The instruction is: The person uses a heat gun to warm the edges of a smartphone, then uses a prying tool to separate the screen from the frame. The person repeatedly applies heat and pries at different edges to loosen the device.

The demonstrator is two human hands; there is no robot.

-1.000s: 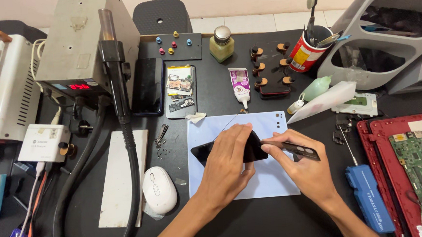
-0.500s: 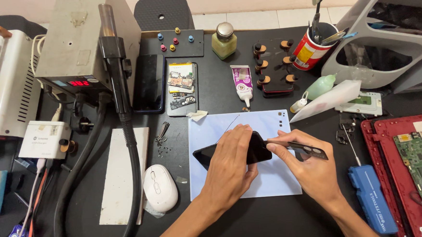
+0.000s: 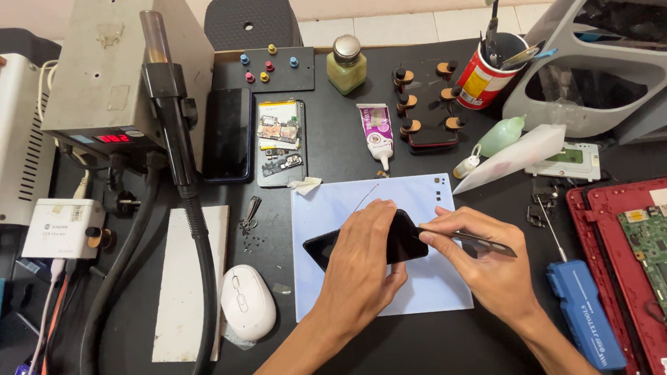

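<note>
Fingers (image 3: 374, 227) of the left hand (image 3: 364, 269): spread flat and pressed down over a black phone (image 3: 321, 249), covering most of it; only its left corner and right end show past the hand.
Fingers of the right hand (image 3: 478, 267): pinched together on a thin dark metal tool (image 3: 473, 239), held near its tip. The tool's tip meets the phone's right edge, just beyond the left fingertips; its handle runs out to the right over the knuckles.
Phone: lying tilted on a pale blue work mat (image 3: 438, 288) at the middle of the black bench, directly under the left fingers and touching the tool held by the right ones.
Nearby: white mouse (image 3: 246, 300) left of the mat; opened phone with exposed boards (image 3: 281, 141) and a glue tube (image 3: 376, 128) above it; blue screwdriver (image 3: 583, 311) to the right; hot-air station (image 3: 115, 77) with black hose at upper left; red laptop shell with green board (image 3: 664, 261) at far right.
</note>
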